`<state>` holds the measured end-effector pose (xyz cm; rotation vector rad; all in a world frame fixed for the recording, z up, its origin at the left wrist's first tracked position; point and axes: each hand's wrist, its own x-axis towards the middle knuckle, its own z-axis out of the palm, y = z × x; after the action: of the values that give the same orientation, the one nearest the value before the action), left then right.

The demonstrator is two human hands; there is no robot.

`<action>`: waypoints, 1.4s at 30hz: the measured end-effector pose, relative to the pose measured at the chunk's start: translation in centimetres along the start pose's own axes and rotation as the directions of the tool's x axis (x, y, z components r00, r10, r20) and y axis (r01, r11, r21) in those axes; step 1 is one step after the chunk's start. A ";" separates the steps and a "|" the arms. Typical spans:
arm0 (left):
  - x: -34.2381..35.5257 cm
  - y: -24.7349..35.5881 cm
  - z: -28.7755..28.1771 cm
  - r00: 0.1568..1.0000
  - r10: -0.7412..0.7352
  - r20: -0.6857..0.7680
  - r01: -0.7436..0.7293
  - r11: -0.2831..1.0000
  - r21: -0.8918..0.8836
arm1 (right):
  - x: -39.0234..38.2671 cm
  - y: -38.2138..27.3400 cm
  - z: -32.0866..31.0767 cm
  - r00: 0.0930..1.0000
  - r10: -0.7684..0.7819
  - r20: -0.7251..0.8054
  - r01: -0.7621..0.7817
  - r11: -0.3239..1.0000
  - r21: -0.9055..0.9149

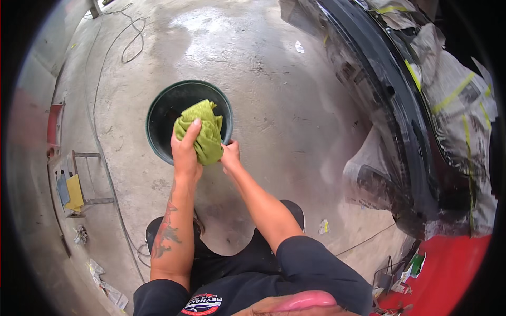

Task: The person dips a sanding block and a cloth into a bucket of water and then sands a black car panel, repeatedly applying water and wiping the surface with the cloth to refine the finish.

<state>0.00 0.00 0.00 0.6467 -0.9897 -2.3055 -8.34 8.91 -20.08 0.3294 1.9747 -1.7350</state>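
A dark green bucket (163, 118), round and open at the top, is in front of me above the concrete floor. A crumpled olive-green cloth (203, 134) is bunched over its near right side. My left hand (184, 150) is closed on the cloth, thumb on top. My right hand (230, 155) is closed beside the cloth at the bucket's near right rim; its fingertips are partly hidden, so whether it grips the rim or the cloth is unclear.
A dark car body panel (400, 121) with taped paper masking (458, 89) runs along the right. Red bodywork (448, 263) is low right. A small metal stand (92, 200) with coloured sheets and a long cable (134, 50) lie left. Paper scraps (324, 226) dot the floor.
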 end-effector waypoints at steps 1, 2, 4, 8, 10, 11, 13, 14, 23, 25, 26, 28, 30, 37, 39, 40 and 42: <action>0.8 0.7 1.7 0.998 -0.003 0.063 0.004 1.000 -0.008 | 2.4 -0.9 -0.1 1.000 -0.002 0.024 0.002 1.000 -0.006; 1.4 1.4 3.0 0.992 -0.001 0.124 0.003 1.000 -0.009 | 3.8 -2.4 -0.1 0.999 -0.004 0.054 0.004 1.000 -0.008; -3.7 0.2 -0.6 0.999 -0.030 0.041 0.028 0.998 0.059 | -2.0 2.6 -0.2 0.986 0.143 0.083 -0.137 0.988 -0.065; -4.4 0.3 2.2 0.993 0.057 0.107 -0.072 0.987 0.140 | -1.8 0.7 -1.4 0.984 0.178 0.020 -0.178 0.984 -0.030; -4.8 0.2 2.8 0.988 0.099 0.119 -0.117 0.980 0.161 | -2.4 0.3 -3.0 0.977 0.213 0.005 -0.213 0.977 -0.014; -4.7 0.2 2.5 0.987 0.106 0.120 -0.125 0.978 0.165 | -3.0 -0.1 -4.2 0.972 0.221 0.076 -0.219 0.975 -0.035; -4.2 0.0 2.9 0.985 0.091 0.149 -0.115 0.981 0.158 | -3.5 -0.1 -7.1 0.968 0.227 0.110 -0.224 0.974 -0.036; -3.8 -0.3 3.0 0.985 0.078 0.153 -0.102 0.983 0.155 | -4.0 0.4 -8.4 0.978 0.204 0.047 -0.203 0.979 -0.020; -3.3 -6.3 7.1 0.952 0.013 0.306 -0.143 0.902 0.407 | -9.7 1.9 -26.9 0.976 0.168 -0.137 -0.188 0.971 -0.151; -3.7 -8.5 7.9 0.904 -0.039 0.426 -0.213 0.822 0.528 | -11.7 2.2 -30.9 0.975 0.167 -0.149 -0.185 0.975 -0.122; -4.1 -9.6 8.2 0.856 -0.078 0.512 -0.307 0.720 0.622 | -13.0 2.3 -32.1 0.959 0.142 -0.245 -0.169 0.981 -0.094; -5.7 -12.5 9.1 0.778 -0.172 0.605 -0.363 0.662 0.655 | -14.4 3.2 -35.9 0.953 0.160 -0.256 -0.185 0.979 -0.080; -7.1 -15.6 9.1 0.642 -0.278 0.714 -0.510 0.541 0.669 | -16.1 3.6 -38.7 0.944 0.183 -0.276 -0.217 0.971 -0.099; -14.6 -21.5 10.8 0.143 -0.473 0.870 -0.860 0.376 0.345 | -20.7 7.8 -49.3 0.865 0.143 -0.482 -0.184 0.982 -0.038; -16.2 -23.1 10.3 0.077 -0.474 0.877 -0.872 0.395 0.290 | -21.3 9.9 -51.5 0.827 0.153 -0.541 -0.177 0.984 0.008; -17.2 -24.0 10.3 0.030 -0.422 0.906 -0.888 0.404 0.218 | -21.8 9.9 -52.4 0.810 0.148 -0.567 -0.141 0.988 0.057; -19.5 -25.2 10.1 0.024 -0.430 0.903 -0.888 0.405 0.216 | -22.0 11.8 -54.2 0.766 0.161 -0.622 -0.073 0.984 0.164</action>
<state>0.90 32.18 -8.80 -1.2515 -2.7224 -1.1405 5.33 66.74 -15.03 1.2042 2.2081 -1.8237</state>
